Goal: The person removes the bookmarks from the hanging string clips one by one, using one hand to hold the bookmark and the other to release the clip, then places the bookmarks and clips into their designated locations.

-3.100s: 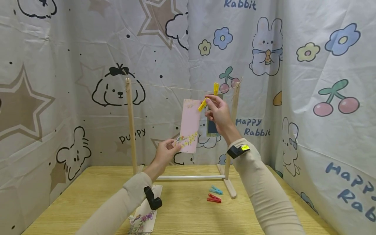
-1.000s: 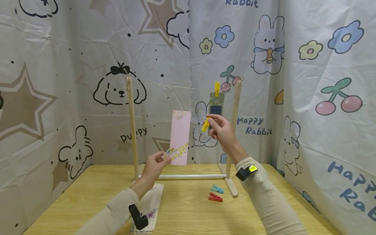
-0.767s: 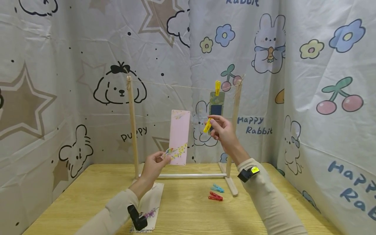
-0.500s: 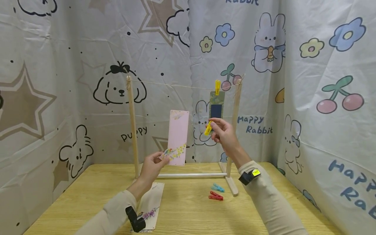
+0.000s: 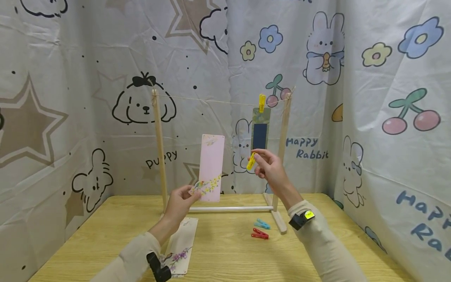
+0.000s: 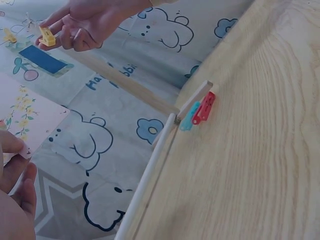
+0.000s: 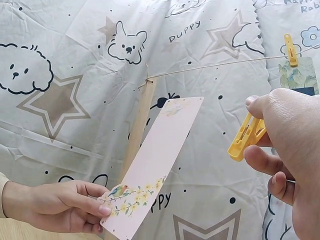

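My left hand (image 5: 179, 207) pinches a pink bookmark (image 5: 212, 156) by its lower left corner and holds it upright. Yellow blossoms and a bird decorate the card's lower end. To the right, my right hand (image 5: 273, 170) pinches a yellow clothespin (image 7: 246, 137) between thumb and fingers, apart from the bookmark. Behind that hand a green and dark blue bookmark (image 5: 260, 135) hangs from the string (image 5: 211, 100) by another yellow clothespin (image 5: 262, 103). On the table, a cream bookmark with purple flowers (image 5: 184, 239) lies below the left hand, on top of something mostly hidden.
A wooden stand with a left post (image 5: 159, 152) and a right post (image 5: 283, 149) carries the string; a white bar (image 5: 229, 209) joins its base. A blue clothespin (image 5: 262, 224) and a red clothespin (image 5: 260, 234) lie on the table (image 5: 225, 258). Printed curtains surround it.
Both hands have come down from near the string, still holding the pink bookmark and the yellow clothespin. The clothespin has moved away from the bookmark's top corner, and the bookmark has shifted left.
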`<control>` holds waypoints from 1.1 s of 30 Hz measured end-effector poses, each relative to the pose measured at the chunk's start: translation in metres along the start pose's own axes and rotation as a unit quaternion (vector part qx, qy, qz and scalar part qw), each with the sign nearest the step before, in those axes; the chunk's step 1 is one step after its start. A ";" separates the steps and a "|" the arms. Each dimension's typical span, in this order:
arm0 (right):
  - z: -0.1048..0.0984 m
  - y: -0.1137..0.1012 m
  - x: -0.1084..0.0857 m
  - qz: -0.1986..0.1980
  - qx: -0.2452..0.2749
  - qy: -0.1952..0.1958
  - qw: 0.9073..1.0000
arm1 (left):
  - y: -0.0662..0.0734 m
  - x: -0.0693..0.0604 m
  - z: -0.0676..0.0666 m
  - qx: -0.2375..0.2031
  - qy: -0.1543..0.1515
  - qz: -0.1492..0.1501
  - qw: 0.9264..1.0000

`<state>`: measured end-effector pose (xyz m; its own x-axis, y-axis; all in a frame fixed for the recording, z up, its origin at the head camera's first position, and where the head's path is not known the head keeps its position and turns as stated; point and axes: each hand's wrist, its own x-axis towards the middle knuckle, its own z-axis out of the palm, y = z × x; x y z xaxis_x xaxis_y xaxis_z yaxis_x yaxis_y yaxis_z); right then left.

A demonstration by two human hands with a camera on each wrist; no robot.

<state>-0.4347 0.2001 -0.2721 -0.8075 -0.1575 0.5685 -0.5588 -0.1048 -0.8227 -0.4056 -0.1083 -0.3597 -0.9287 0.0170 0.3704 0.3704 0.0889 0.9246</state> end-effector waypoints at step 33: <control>-0.014 0.048 -0.045 0.046 -0.043 -0.016 0.998 | -0.029 -0.033 -0.028 0.006 0.018 -0.029 0.999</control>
<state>-0.4282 0.2158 -0.3372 -0.8503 -0.1943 0.4892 -0.4980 -0.0040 -0.8672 -0.3853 -0.1395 -0.3957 -0.9476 -0.0250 0.3185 0.3146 0.1003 0.9439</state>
